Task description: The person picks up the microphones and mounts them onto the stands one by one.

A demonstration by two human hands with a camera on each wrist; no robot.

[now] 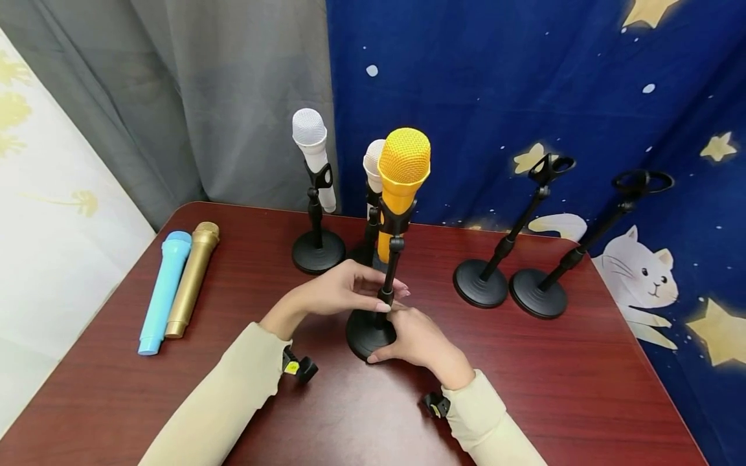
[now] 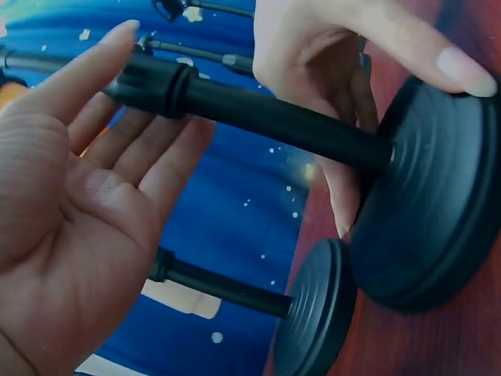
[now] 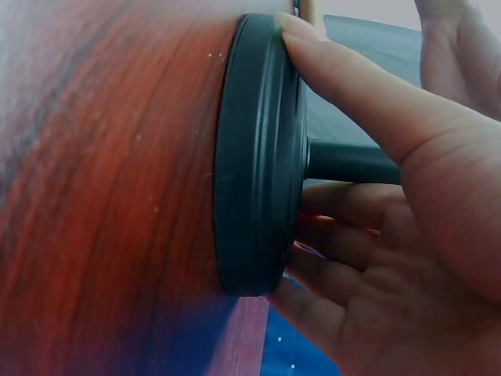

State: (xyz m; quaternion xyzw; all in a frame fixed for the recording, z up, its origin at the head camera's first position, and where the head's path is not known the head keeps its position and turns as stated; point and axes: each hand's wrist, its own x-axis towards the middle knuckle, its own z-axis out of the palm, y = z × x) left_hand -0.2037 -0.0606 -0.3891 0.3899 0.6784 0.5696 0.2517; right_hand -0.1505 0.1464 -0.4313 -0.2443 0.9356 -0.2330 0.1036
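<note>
A yellow microphone (image 1: 404, 162) sits tilted in the clip of a black microphone stand (image 1: 392, 264) at the table's middle. My left hand (image 1: 335, 289) is around the lower pole, thumb in front and fingers behind, as the left wrist view shows too. With thumb and fingers on opposite edges, my right hand (image 1: 424, 342) grips the round base (image 3: 258, 157). That base rests on the table. Just behind stands another stand with a white microphone (image 1: 373, 165), partly hidden. To its left, a white microphone (image 1: 311, 133) is held in a third stand (image 1: 318, 251).
Two black stands with bare clips, the nearer-in one (image 1: 481, 283) and the outer one (image 1: 539, 293), are at the right. A blue microphone (image 1: 165, 291) and a gold microphone (image 1: 193, 278) lie side by side on the left of the table (image 1: 326, 414). Curtains (image 1: 256, 97) hang behind.
</note>
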